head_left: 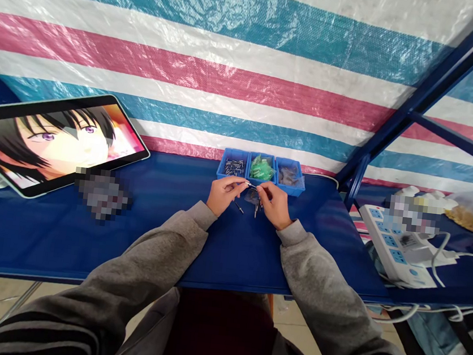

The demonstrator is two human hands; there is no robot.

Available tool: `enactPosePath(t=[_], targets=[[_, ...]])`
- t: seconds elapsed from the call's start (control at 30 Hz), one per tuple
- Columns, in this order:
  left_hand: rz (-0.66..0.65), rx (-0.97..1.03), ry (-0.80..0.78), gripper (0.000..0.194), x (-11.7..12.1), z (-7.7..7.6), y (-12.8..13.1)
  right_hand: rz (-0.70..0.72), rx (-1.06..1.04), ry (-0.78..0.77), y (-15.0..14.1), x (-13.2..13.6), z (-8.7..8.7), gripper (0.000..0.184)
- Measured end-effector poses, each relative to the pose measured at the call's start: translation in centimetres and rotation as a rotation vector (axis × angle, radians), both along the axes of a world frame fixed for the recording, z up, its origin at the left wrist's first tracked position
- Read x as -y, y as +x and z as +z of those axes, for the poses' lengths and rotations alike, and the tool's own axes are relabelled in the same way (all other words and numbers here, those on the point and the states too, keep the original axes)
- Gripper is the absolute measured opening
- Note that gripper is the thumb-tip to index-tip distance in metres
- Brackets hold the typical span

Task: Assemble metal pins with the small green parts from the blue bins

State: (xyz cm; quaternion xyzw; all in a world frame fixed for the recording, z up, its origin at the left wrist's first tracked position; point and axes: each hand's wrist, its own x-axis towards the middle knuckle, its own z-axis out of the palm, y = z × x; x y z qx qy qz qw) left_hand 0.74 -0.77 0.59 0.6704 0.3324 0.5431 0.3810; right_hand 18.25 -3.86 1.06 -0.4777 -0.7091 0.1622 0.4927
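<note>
My left hand (224, 194) is closed in a pinch, its fingertips on a small, thin rod-like piece (252, 186). My right hand (275, 203) pinches toward the other end of the same piece; its exact kind is too small to make out. Below the fingers, a few slim dark metal-tipped pieces (239, 207) lie on the blue table (236, 251), beside a small clear plastic bag (252, 196). Just beyond the hands stand joined blue bins: the left bin (220, 167) holds slim metallic pieces, the middle bin (263, 155) green pieces, the right bin (292, 191) greyish pieces in clear plastic.
On the left a tablet (147, 153) leans upright with a cartoon picture, a blurred-out object (104, 195) in front. White power strips (394, 255) with cables lie at right, near a blue metal frame (396, 127). A striped plastic sheet (214, 72) hangs behind the table.
</note>
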Motion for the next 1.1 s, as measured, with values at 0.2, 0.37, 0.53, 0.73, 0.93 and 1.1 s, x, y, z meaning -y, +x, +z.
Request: enactPosePath(t=[0.2, 0.37, 0.53, 0.73, 0.93, 1.1], targets=[[-0.078, 0.102, -0.064, 0.03, 0.34, 0.43, 0.03, 0.024, 0.022, 0.007, 0.04, -0.22, -0.29, 0.04], [-0.07, 0.084, -0.086, 0.032, 0.16, 0.2, 0.04, -0.013, 0.01, 0.011, 0.14, -0.21, -0.31, 0.039], [0.031, -0.074, 0.032, 0.031, -0.02, 0.21, -0.16, -0.029, 0.008, 0.014, 0.1, -0.17, -0.28, 0.039], [0.065, -0.229, 0.179, 0.033, -0.28, 0.07, -0.23, -0.04, -0.003, 0.026, 0.1, -0.07, -0.12, 0.039], [0.019, -0.179, 0.045, 0.03, 0.06, 0.04, -0.21, -0.018, -0.017, 0.02, 0.07, 0.02, -0.16, 0.037], [-0.002, -0.186, 0.002, 0.03, 0.49, 0.49, -0.21, 0.09, 0.007, 0.005, -0.14, 0.06, -0.39, 0.034]])
